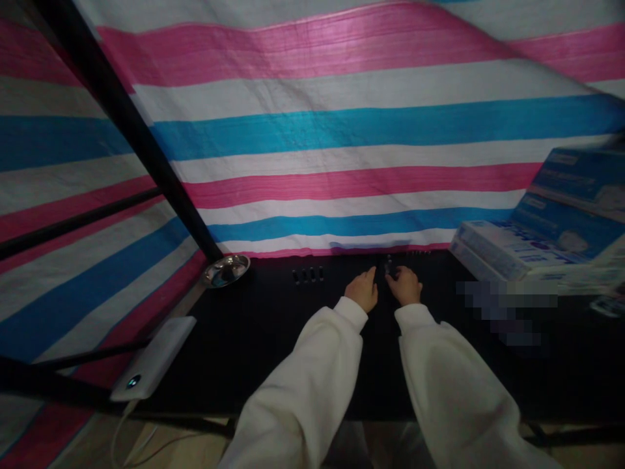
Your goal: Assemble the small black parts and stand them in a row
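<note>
Clock set between the two hands, 12 toward the striped sheet (pixel 312 130). Between 8 and 9: white power bank (pixel 156 358) along the bench's left edge, small display lit but unreadable; cable (pixel 117 430) drops from its near end. Between 9 and 10: shiny bowl (pixel 227 271) at the far left corner, beside the black pole (pixel 146 150). Nearer, same bearing: four dark tubes (pixel 313 275) in a row, spaced apart; black bench (pixel 273 352) top lies between them and the left hand (pixel 362 290). Its fingers point forward, close together; cannot tell whether they hold anything. Right hand (pixel 405 284), just beside it: thumb and fingers curled narrow at a small dark piece (pixel 388 266), at 12; firm grip or touch, cannot tell. Between 1 and 2, by the far edge: tiny pieces (pixel 420 252) in a row. Between 2 and 3: stacked boxes (pixel 527 244), white and blue, lettering too blurred to read. Bench top separates them from the right hand.
</note>
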Motion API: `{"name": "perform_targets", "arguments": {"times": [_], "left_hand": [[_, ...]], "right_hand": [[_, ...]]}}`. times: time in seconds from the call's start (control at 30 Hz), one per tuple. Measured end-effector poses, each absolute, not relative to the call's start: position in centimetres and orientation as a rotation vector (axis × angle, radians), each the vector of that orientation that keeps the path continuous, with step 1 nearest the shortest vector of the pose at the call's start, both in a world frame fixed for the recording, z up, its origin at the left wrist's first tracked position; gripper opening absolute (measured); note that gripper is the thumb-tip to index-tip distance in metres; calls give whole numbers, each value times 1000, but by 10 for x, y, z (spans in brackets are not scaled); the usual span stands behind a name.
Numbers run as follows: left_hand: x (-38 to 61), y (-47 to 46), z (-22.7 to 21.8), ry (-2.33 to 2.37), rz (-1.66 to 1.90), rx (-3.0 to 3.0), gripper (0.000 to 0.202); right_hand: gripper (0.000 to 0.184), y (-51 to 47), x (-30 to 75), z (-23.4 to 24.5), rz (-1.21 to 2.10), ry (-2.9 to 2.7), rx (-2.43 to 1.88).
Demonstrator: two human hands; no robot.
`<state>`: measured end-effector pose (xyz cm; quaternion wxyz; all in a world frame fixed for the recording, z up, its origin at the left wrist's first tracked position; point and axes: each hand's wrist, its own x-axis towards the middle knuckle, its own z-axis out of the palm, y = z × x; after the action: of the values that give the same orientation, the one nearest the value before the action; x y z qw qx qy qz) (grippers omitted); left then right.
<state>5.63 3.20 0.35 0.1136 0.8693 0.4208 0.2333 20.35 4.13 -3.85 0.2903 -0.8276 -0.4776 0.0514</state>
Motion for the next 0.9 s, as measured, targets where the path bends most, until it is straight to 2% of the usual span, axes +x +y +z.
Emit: {"name": "perform_targets", "arguments": {"times": [0.2,0.4,0.57,0.77,0.9], "left_hand": [[81,56,-4,1475,426,2656,57],[91,62,-6,1535,339,2729,42],[82,60,3,1463,576,2598,28],[40,38,20,1259,1201,2170,15],[3,21,22,1162,1343,1960,10]], "right_hand": [[39,47,199,-44,126,-1228,-2147],[34,50,198,-46,132,-1216,-2139],[35,51,199,-47,115,-1210,-2114],[34,52,200,-50,91,-1204,-2113],[31,53,200,-51,106,-1218,-2127]]}}
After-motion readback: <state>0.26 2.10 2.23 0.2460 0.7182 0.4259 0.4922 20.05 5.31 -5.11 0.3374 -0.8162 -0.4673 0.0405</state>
